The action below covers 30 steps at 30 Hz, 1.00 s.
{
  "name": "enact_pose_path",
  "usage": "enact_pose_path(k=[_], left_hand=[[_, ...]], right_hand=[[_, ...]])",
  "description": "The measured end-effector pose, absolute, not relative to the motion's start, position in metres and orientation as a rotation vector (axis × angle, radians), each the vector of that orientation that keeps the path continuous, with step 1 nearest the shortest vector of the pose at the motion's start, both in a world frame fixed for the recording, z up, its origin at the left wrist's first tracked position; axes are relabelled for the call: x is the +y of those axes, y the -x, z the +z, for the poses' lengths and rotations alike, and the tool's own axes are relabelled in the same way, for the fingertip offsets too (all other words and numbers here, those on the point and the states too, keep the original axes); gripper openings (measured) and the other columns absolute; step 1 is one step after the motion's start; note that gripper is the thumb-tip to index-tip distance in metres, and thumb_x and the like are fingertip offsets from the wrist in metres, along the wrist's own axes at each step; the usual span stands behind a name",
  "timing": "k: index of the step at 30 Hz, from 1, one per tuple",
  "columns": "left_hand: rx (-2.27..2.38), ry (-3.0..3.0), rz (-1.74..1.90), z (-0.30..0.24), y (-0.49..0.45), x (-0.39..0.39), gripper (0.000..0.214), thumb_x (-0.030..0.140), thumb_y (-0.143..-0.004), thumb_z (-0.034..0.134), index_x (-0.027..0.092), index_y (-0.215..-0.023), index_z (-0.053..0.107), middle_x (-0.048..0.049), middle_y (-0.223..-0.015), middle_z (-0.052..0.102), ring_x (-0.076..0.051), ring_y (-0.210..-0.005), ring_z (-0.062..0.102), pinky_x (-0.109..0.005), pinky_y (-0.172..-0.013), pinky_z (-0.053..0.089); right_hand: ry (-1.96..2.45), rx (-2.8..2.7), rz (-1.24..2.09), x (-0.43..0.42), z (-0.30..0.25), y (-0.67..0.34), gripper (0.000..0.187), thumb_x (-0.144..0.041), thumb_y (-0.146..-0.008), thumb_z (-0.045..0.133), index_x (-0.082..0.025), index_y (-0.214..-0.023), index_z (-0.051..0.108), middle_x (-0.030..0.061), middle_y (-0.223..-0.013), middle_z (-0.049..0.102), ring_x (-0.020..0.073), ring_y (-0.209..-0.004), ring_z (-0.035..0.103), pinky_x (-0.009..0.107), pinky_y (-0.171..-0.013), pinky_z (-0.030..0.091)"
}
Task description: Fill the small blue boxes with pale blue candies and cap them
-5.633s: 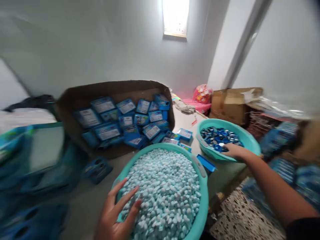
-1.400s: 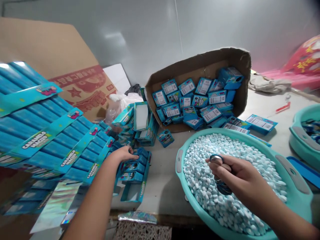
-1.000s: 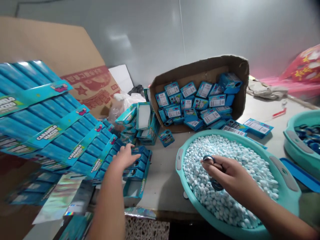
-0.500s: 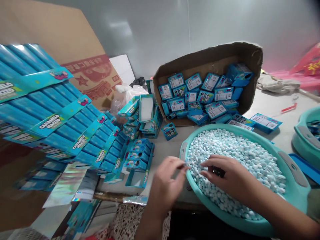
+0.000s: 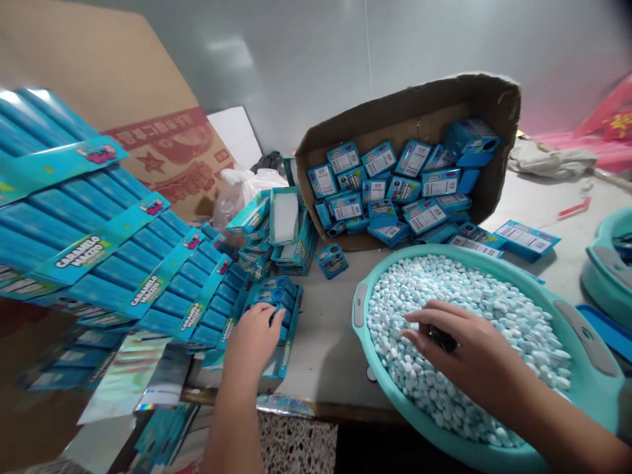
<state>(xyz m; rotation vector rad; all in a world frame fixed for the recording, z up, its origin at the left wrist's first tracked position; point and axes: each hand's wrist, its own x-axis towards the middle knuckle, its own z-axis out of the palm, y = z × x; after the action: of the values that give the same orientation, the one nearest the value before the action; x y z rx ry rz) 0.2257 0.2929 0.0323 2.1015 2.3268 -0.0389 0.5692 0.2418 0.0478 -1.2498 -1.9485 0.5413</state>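
Note:
My left hand [image 5: 253, 334] reaches over a small open display tray [image 5: 292, 329] of blue candy boxes [image 5: 278, 284]. Its fingers are curled down onto one of those boxes, mostly hidden beneath them. Over the heap of pale blue and white candies [image 5: 434, 276] is my right hand [image 5: 451, 332], thumb and fingers brought close together. A small dark object [image 5: 443, 339] shows in its palm; I cannot make out its kind. The candies fill a turquoise basin [image 5: 395, 401] with grey grip inserts.
Stacked blue display trays [image 5: 103, 247] lean on the left before a large cardboard carton [image 5: 138, 79]. Behind the basin, a tipped cardboard box [image 5: 395, 112] holds many blue packs. One loose blue pack [image 5: 332, 261] lies on the table. Another turquoise basin [image 5: 607, 263] stands at right.
My left hand has moved left from the basin's rim to the small display tray. My right hand stays over the candies. The view has shifted slightly.

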Motion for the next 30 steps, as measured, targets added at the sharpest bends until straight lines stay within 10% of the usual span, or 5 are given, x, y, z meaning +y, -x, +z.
enact_pose_path(k=[10,17,21,30], left_hand=[[2.548,-2.272,-0.425,0.013,-0.252,0.288,0.039,0.041,-0.095,0.043,0.008,-0.099,0.064,-0.0172,-0.105,0.065,-0.032,-0.09,0.066,-0.039,-0.071,0.049],[2.576,-2.165,0.496,0.018,-0.255,0.289,0.035,0.039,-0.093,0.051,0.012,-0.108,0.067,-0.0147,-0.114,0.067,-0.033,-0.103,0.065,-0.043,-0.088,0.052],[1.806,-2.403,1.426,0.026,-0.317,0.267,0.022,0.03,-0.094,0.056,0.018,-0.11,0.065,-0.0094,-0.102,0.068,-0.021,-0.092,0.066,-0.032,-0.079,0.055],[0.883,-2.594,1.285,0.035,-0.395,0.232,0.033,0.018,-0.086,0.069,0.021,-0.118,0.063,-0.0082,-0.113,0.067,-0.018,-0.104,0.066,-0.031,-0.091,0.057]], right_hand=[[1.236,-1.987,0.584,0.24,0.049,-0.57,0.013,-0.025,-0.095,0.057,-0.021,-0.099,0.069,0.003,-0.086,0.068,0.0141,-0.074,0.065,0.027,-0.067,0.049],[1.324,-1.687,0.884,0.243,0.057,-0.565,0.026,-0.04,-0.094,0.055,-0.021,-0.082,0.069,0.0021,-0.074,0.065,0.0157,-0.069,0.06,0.028,-0.064,0.044],[1.322,-1.544,1.049,0.243,0.057,-0.56,0.043,-0.05,-0.095,0.049,-0.019,-0.066,0.057,-0.0003,-0.063,0.051,0.0141,-0.062,0.049,0.028,-0.058,0.037],[1.189,-1.357,1.286,0.241,0.054,-0.562,0.046,-0.061,-0.092,0.05,-0.02,-0.071,0.05,-0.0023,-0.065,0.048,0.0125,-0.062,0.045,0.025,-0.055,0.038]])
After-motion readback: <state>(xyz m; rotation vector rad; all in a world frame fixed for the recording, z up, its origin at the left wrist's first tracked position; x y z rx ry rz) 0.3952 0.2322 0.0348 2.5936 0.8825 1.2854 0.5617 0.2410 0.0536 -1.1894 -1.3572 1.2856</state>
